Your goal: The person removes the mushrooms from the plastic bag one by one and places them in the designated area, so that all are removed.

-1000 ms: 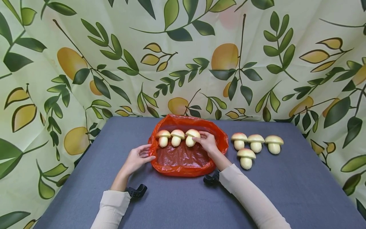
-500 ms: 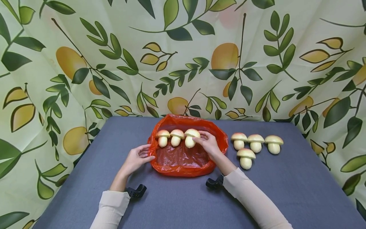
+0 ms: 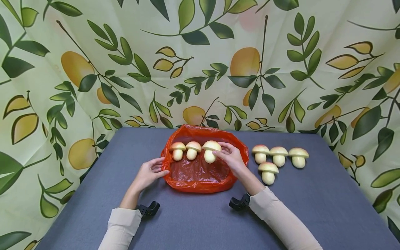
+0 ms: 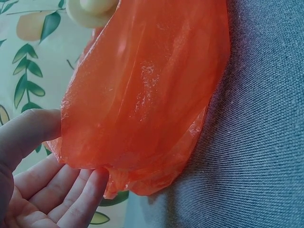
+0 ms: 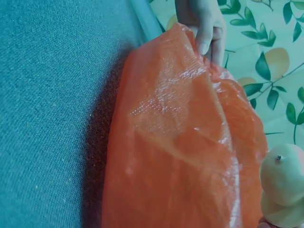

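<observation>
A red plastic bag (image 3: 197,187) lies with its mouth spread wide in the head view. My left hand (image 3: 149,172) pinches the bag's left rim, the thumb on one side and fingers on the other in the left wrist view. With thumb and fingertips my right hand (image 3: 232,157) grips a toy mushroom (image 3: 210,155) by its right side, over the bag's opening. That mushroom (image 5: 282,178) shows stem-first above the bag's edge in the right wrist view. Two more mushrooms, one at far left (image 3: 177,154) and one beside it (image 3: 192,152), stand in the bag.
Several similar mushrooms stand on the grey cloth right of the bag, three in a back row with one mushroom (image 3: 268,175) in front. A leaf-print curtain (image 3: 200,86) hangs behind the grey table (image 3: 187,222). Black wrist mounts sit below both hands.
My right hand and its mushroom have shifted slightly right and towards me, widening the space from the two other mushrooms. My left hand stays at the bag's rim.
</observation>
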Action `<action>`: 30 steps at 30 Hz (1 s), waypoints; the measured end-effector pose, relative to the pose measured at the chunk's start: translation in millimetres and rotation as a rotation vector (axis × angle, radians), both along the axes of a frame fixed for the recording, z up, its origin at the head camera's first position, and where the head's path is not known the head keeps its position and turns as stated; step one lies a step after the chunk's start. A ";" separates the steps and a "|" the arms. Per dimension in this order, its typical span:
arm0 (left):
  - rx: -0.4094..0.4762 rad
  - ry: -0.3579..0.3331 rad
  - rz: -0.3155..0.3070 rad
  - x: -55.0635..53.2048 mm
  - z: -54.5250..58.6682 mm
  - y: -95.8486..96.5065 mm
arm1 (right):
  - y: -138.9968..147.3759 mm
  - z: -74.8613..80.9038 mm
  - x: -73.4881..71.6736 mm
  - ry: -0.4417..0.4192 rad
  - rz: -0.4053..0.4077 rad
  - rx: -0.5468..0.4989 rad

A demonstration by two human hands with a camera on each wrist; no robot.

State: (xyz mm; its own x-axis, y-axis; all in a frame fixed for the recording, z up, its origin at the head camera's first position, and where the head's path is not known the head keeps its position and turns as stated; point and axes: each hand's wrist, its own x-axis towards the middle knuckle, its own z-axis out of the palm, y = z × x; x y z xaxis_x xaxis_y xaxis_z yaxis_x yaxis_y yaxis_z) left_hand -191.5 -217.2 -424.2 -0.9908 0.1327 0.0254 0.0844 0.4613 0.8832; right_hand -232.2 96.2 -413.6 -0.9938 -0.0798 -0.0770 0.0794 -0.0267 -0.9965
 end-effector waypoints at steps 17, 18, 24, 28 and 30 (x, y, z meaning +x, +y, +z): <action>0.003 -0.014 0.001 1.4 0.1 0.9 | 29.3 5.7 18.8 0.054 0.094 0.071; 0.003 -0.015 0.000 1.4 0.0 0.9 | 30.5 5.3 19.7 0.052 0.096 0.072; 0.005 -0.012 -0.001 1.7 -0.4 0.7 | 34.8 5.4 25.9 0.055 0.100 0.084; 0.006 -0.010 -0.005 1.2 -0.6 0.8 | 38.4 7.8 30.9 0.060 0.089 0.081; 0.005 -0.011 -0.008 0.8 -0.6 1.1 | 41.4 8.6 33.1 0.061 0.083 0.072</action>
